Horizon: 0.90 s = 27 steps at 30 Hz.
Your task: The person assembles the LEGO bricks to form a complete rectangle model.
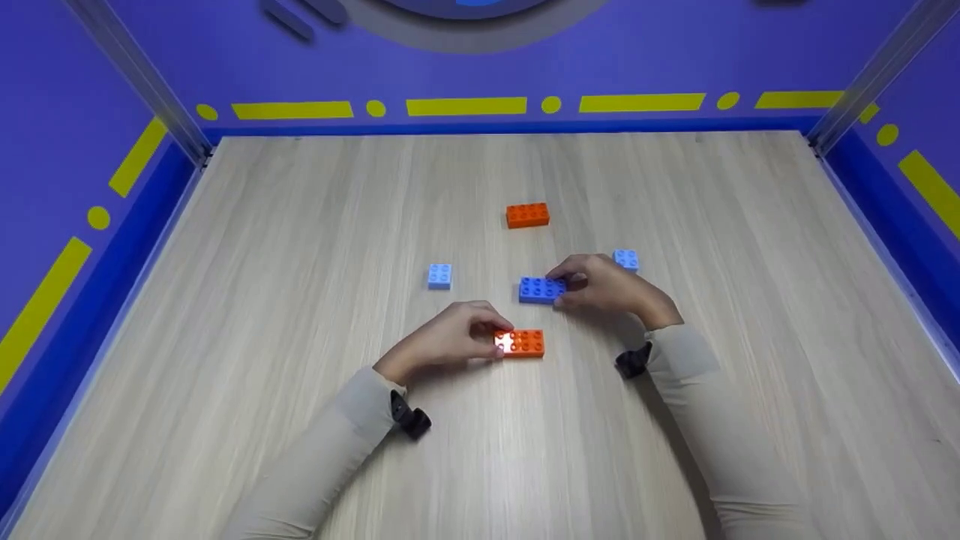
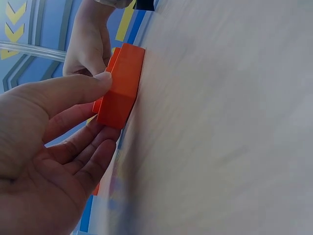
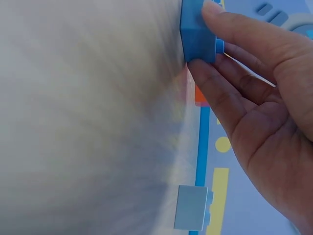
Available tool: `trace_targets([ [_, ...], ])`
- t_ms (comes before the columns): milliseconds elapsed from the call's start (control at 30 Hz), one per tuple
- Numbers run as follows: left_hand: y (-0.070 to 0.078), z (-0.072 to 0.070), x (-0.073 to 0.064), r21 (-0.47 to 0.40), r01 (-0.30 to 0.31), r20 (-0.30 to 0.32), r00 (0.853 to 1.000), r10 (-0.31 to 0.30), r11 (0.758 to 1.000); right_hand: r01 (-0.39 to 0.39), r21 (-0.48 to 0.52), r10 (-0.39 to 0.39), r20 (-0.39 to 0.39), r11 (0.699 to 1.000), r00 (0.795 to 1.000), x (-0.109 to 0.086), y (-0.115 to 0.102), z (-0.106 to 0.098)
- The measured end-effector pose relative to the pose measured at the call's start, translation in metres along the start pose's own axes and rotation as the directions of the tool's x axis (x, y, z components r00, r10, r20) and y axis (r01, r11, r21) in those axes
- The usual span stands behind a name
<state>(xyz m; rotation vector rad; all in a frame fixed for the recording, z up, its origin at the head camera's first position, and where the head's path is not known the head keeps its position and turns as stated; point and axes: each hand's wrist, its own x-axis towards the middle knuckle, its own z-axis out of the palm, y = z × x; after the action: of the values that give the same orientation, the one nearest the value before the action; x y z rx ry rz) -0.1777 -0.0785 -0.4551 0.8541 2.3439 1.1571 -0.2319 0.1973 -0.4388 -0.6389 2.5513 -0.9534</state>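
My left hand (image 1: 454,334) pinches the left end of an orange building brick (image 1: 529,343) between thumb and fingers, low over the table. In the left wrist view the thumb lies along the side of that orange brick (image 2: 122,88), studs turned away from the table. A little farther back, my right hand (image 1: 604,285) grips the right end of a blue brick (image 1: 538,290) with two rows of studs. The right wrist view shows thumb and fingertips on opposite sides of the blue brick (image 3: 198,36). The two held bricks are apart, the blue one behind the orange one.
Another orange brick (image 1: 527,215) lies farther back. One small light-blue brick (image 1: 440,276) sits left of the blue brick; a second light-blue brick (image 1: 625,259) is just behind my right hand. Purple-blue walls (image 1: 465,75) bound the wooden table (image 1: 300,225) at the back and sides.
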Motion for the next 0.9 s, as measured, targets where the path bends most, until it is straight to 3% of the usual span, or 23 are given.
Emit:
trace_targets([
  [467,-0.003,-0.006,0.001,-0.02,0.046,-0.016,0.999,-0.046,0.999,0.012,-0.01,-0.012,0.018,1.0,1.0,-0.01,0.002,-0.001],
  [900,-0.006,-0.011,0.002,-0.004,0.044,-0.032,0.998,-0.044,0.999,0.04,-0.007,-0.04,0.026,0.999,0.999,-0.016,0.005,-0.002],
])
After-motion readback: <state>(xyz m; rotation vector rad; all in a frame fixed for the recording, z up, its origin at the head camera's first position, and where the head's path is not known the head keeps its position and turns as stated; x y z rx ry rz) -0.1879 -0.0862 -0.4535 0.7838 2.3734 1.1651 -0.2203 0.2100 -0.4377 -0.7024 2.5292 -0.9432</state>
